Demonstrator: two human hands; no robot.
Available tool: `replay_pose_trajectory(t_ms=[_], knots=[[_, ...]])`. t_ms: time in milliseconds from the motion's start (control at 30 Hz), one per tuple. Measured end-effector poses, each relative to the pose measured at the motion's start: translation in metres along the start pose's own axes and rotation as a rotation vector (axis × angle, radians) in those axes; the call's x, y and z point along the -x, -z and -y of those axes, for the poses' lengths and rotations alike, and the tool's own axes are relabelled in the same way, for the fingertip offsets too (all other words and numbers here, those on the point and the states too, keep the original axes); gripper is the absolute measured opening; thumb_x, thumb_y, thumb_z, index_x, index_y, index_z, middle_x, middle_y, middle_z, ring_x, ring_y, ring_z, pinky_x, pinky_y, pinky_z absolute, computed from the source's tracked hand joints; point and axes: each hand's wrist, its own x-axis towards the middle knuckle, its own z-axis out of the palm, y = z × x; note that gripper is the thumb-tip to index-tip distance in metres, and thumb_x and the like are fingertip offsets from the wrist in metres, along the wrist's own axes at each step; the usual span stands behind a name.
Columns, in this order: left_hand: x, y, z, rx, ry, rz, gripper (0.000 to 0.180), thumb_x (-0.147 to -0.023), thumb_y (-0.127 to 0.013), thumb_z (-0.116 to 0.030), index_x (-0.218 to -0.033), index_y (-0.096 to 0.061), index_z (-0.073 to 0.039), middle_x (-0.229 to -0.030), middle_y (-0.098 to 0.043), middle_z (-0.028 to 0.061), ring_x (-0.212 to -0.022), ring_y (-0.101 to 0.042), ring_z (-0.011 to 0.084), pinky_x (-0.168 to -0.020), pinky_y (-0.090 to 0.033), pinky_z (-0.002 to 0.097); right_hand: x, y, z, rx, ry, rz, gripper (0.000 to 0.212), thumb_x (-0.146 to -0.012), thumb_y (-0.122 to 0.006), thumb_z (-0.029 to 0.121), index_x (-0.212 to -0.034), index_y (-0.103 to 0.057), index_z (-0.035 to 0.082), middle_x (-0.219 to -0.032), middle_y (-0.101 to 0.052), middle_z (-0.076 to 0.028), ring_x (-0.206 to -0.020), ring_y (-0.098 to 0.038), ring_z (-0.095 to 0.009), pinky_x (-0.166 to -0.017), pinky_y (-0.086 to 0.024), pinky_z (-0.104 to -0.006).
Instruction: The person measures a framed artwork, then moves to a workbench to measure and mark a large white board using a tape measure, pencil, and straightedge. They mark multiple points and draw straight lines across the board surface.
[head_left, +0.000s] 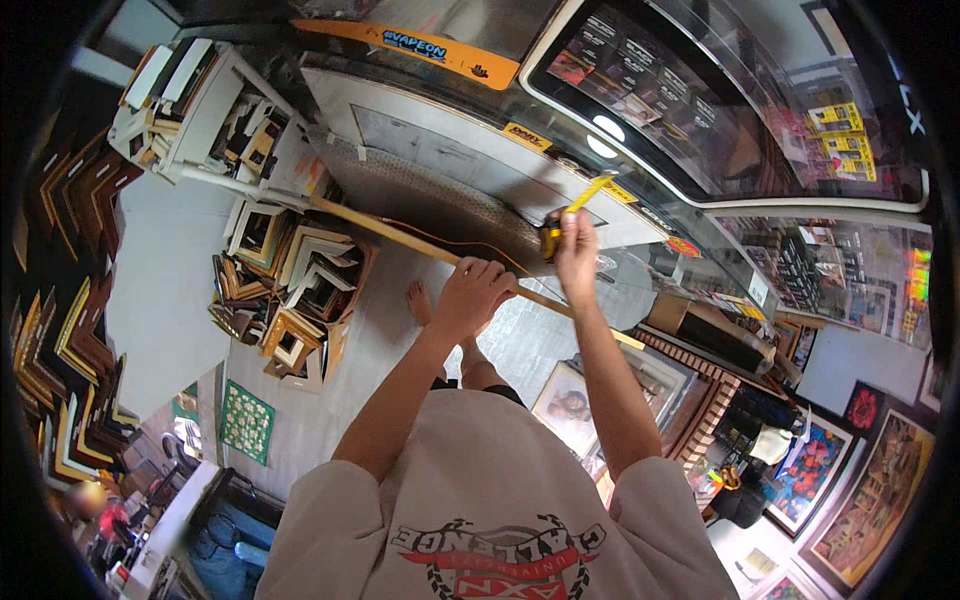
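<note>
My left hand (478,292) is wrapped over a long, light wooden strip (390,233), which slants across in front of me from upper left to lower right. To the right of it, my right hand (575,258) is closed on a tape measure (550,235) with a black and yellow case. A short length of its yellow blade (590,192) sticks out, pointing up and to the right. The right hand is above the strip, and the strip passes behind my right forearm. The fingertips of my right hand are partly hidden behind the case.
A large pale panel (400,140) leans against the glass display counter (690,195) ahead. Frame corner samples (300,260) hang at left. An orange cord (450,236) runs behind the strip. Framed pictures (565,400) stand on the floor at right, near my bare feet (420,300).
</note>
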Motion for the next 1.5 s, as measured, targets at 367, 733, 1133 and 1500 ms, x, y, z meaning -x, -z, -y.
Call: replay_pose_trajectory(t_ms=[367,733,1133,1500], knots=[[0.058,-0.004,-0.012,0.024,0.044,0.065,0.04,-0.08,-0.078,-0.031,-0.116,-0.063,-0.019,-0.11,-0.063,0.0011,-0.106,-0.059,0.0242,-0.098,-0.041,0.0449,0.006,-0.033,-0.084,0.155,-0.082,-0.188,0.028,-0.111,-0.044,0.024,-0.098,-0.057,0.003,-0.079,-0.059,-0.015,-0.072,-0.053,-0.025,-0.071,-0.046,-0.0407],[0.064,-0.005,-0.009,-0.054,0.07,0.174,0.039,-0.082,-0.073,-0.032,-0.117,-0.062,-0.018,-0.112,-0.063,0.0039,-0.107,-0.057,0.0286,-0.098,-0.039,0.0502,-0.028,-0.058,-0.105,-0.071,-0.21,-0.357,0.041,-0.106,-0.056,0.033,-0.086,-0.069,0.0,-0.068,-0.059,-0.006,-0.067,-0.052,-0.013,-0.064,-0.045,-0.0339],[0.052,-0.004,-0.01,-0.031,0.052,0.085,0.036,-0.084,-0.072,-0.035,-0.114,-0.064,-0.018,-0.111,-0.064,0.0025,-0.107,-0.058,0.0257,-0.099,-0.038,0.0474,-0.035,-0.047,-0.106,-0.312,-0.246,-0.252,0.045,-0.103,-0.064,0.037,-0.081,-0.073,0.0,-0.068,-0.06,0.001,-0.065,-0.049,-0.008,-0.06,-0.041,-0.0278],[0.03,0.002,-0.013,-0.117,0.093,0.159,0.035,-0.081,-0.076,-0.031,-0.11,-0.063,-0.016,-0.111,-0.063,0.0033,-0.109,-0.059,0.026,-0.102,-0.039,0.0468,0.018,0.02,0.005,0.137,0.377,0.074,0.02,-0.093,-0.07,0.02,-0.087,-0.069,0.001,-0.087,-0.068,-0.013,-0.084,-0.065,-0.033,-0.079,-0.047,-0.0413]])
